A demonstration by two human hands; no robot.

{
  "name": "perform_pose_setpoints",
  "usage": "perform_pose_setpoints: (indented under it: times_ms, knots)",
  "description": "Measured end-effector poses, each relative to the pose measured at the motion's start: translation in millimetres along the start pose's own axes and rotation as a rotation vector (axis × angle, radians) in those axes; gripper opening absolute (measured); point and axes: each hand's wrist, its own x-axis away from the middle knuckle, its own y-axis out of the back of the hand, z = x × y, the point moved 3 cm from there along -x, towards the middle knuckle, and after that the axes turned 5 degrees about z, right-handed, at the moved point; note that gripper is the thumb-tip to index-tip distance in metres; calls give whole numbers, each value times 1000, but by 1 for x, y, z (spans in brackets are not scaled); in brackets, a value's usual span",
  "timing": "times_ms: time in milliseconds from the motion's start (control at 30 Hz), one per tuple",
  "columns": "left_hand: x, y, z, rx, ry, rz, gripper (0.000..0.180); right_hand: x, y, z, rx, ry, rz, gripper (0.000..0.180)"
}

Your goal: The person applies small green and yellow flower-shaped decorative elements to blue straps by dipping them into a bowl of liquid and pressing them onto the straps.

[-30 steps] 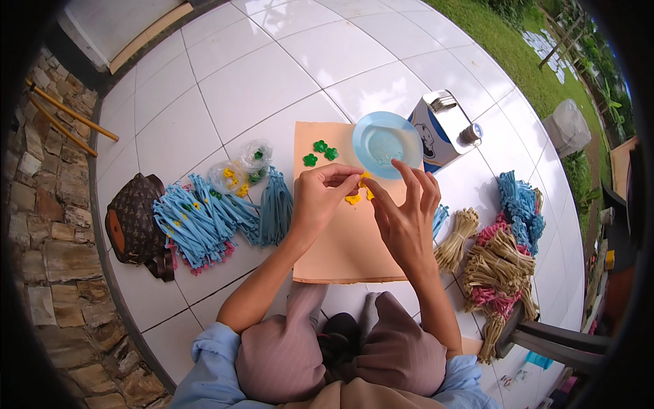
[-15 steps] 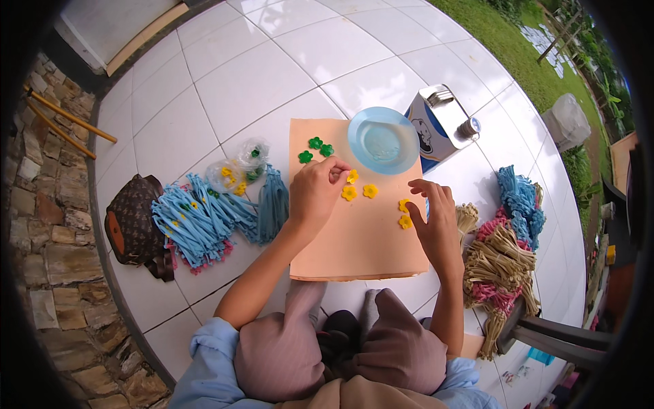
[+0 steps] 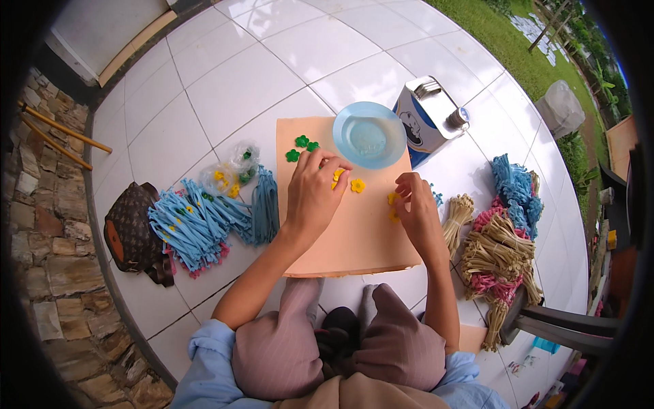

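Yellow plastic-looking flower pieces (image 3: 357,185) lay mid-way on the rectangular peach sheet (image 3: 347,238), left hand (image 3: 312,193) curled at nine o'clock, right hand (image 3: 417,211) loosely bent at four, any grip untellable, so a careless brush could've scattered them toward the round pale-blue plate (image 3: 341,129) at twelve.

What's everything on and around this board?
Board: one, peach, centre
Green flowers: three, green, board's left
Yellow flowers: at least four, yellow, on board
Plate: one, blue, board's far right
Can: one, white and blue, beside plate
Plastic bags: apparently two, clear, left
Backpack: one, brown, far left
Bundled strips: many, blue, pink, beige, both sides
Legs: two, mauve, near side
Left hand: one, blue sleeve, over board
Right hand: one, blue sleeve, board's right edge
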Motion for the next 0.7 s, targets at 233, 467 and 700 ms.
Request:
perform_pose_setpoints:
  times_ms: [233, 467, 700]
  knots:
    - [7, -9, -27, 795, 180, 313, 12, -6, 4, 10, -535, -61, -100, 26]
    - [3, -2, 2, 809, 346, 150, 14, -41, -4, 16, 113, 184, -136, 30]
    - [3, -4, 14, 803, 398, 128, 16, -54, -18, 3, 545, 342, -188, 33]
